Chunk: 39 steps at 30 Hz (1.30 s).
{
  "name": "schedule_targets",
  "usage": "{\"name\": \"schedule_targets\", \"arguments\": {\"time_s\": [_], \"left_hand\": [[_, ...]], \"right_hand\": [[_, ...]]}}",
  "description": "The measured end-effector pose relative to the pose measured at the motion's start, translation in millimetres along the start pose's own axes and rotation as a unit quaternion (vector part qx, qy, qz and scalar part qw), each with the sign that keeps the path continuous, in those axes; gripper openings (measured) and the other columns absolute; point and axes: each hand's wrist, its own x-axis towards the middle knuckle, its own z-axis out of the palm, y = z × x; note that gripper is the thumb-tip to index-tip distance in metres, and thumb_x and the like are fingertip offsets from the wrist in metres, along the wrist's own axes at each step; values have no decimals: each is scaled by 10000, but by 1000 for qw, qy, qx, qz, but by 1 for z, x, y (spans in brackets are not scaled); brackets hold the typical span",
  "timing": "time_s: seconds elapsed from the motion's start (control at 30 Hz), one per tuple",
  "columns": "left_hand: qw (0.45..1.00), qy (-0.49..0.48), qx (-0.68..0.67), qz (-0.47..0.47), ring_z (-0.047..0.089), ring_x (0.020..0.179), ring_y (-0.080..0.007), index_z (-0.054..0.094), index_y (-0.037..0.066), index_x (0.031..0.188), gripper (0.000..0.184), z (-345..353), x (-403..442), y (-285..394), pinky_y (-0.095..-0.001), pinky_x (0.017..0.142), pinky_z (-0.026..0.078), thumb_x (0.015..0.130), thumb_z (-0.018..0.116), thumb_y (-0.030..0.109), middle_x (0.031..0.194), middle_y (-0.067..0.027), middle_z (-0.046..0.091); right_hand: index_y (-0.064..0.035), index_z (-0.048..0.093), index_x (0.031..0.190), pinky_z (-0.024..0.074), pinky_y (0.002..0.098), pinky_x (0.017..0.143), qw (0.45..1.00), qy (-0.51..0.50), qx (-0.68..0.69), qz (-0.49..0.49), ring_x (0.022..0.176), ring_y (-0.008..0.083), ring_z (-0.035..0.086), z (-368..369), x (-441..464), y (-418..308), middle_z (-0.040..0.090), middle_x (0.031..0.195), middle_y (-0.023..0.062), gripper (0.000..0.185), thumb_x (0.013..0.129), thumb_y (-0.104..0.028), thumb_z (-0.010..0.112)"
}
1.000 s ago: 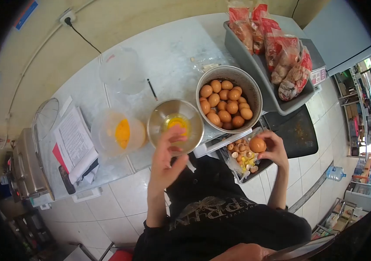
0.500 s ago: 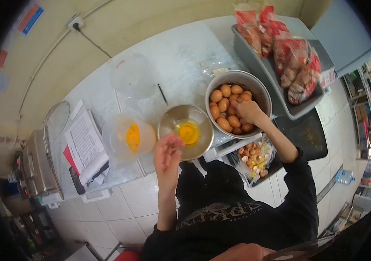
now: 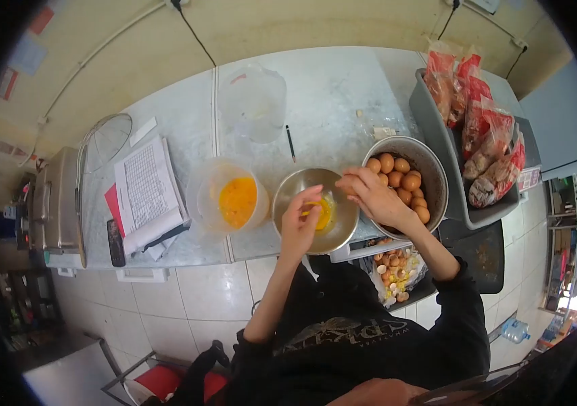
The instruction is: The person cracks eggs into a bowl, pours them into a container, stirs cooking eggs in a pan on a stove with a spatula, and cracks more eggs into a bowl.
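Note:
A steel bowl [image 3: 286, 196] with raw egg [image 3: 325, 215] in it stands near the table's front edge. My left hand [image 3: 301, 220] is over its left part, fingers loosely curved and apart, holding nothing that I can see. Above the bowl's right rim, my right hand [image 3: 374, 196] is closed around a brown egg [image 3: 347, 188], mostly covered by the fingers. To the right is a deep metal pot [image 3: 439, 177] holding several brown eggs [image 3: 410, 181]. A translucent plastic jug [image 3: 202, 203] with beaten-looking yellow egg [image 3: 238, 203] stands left of the bowl.
Below the pot, a lined bin [image 3: 420, 287] holds broken eggshells [image 3: 391, 271]. A grey tray [image 3: 461, 196] with red-printed bags [image 3: 498, 155] sits at right. Behind are a pencil [image 3: 291, 143] and an empty jug [image 3: 253, 105]; papers [image 3: 145, 186] and a phone [image 3: 116, 243] lie left.
My right hand has come out of the pot and moved left to the bowl with an egg. My left hand stays over the bowl's left side. The camera view has turned and shifted.

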Motion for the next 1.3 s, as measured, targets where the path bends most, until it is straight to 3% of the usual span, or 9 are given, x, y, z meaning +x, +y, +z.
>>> {"name": "schedule_targets", "arguments": {"time_s": [0.1,0.2,0.3,0.5,0.63,0.93,1.0,1.13,1.3], "left_hand": [[987,-66,127,68,604,904,-138,500,82,1259,496,11,11,10,-255,750,510,791,657,33,1118,-93,546],[986,-68,106,105,619,882,-148,533,80,1231,506,15,16,15,-248,725,533,754,680,-1,1104,-89,557],[983,-59,137,108,629,871,-152,556,56,1192,487,2,13,4,-242,712,543,729,685,-24,1081,-86,570],[973,29,204,101,618,894,-212,569,86,1142,508,-2,0,-6,-271,741,531,658,662,-39,1058,-118,568],[941,44,279,186,600,896,-198,559,91,1152,501,-17,3,-9,-264,729,530,678,629,-52,1048,-114,558],[933,-113,300,164,533,1045,-226,508,92,1218,529,16,-25,56,-335,873,456,720,653,-12,1214,-111,496],[971,-165,143,96,510,1095,-279,424,49,1269,621,39,-39,70,-386,976,378,718,710,56,1286,-148,442],[939,-202,217,174,469,1168,-227,277,68,1350,794,47,-40,75,-370,973,346,707,742,110,1350,-127,419],[988,-35,63,133,472,1150,-216,308,91,1340,672,38,-29,69,-330,944,353,776,673,88,1310,-131,440]], "right_hand": [[-50,496,1172,426,341,867,975,52,205,65,1052,245,520,-4,11,-15,507,1163,122,363,831,-90,612],[-24,469,1190,442,291,827,792,-46,528,304,999,175,539,1,14,-19,521,1144,105,381,842,-94,607],[-23,440,1222,449,262,803,827,-39,543,141,967,121,531,5,17,-22,528,1134,90,408,851,-94,594],[-33,418,1247,431,379,896,954,-16,293,66,1040,373,509,31,22,-31,458,1141,187,535,733,23,554],[-47,435,1239,437,369,888,986,20,167,5,1048,350,517,42,18,-26,469,1136,167,517,739,21,551],[-80,573,1149,442,325,863,882,145,438,99,1043,226,531,6,-25,-48,527,1097,91,529,650,-36,744],[-81,624,1073,431,324,868,908,191,366,76,1039,205,526,-17,-75,-46,538,1103,76,477,623,-78,783],[-81,637,1059,424,354,876,883,157,316,311,1031,233,513,-56,-202,-51,553,1119,83,535,563,-150,827],[-93,608,1119,405,335,878,911,187,0,368,1052,236,507,-76,-187,-48,583,1038,110,614,582,-302,822]]}}
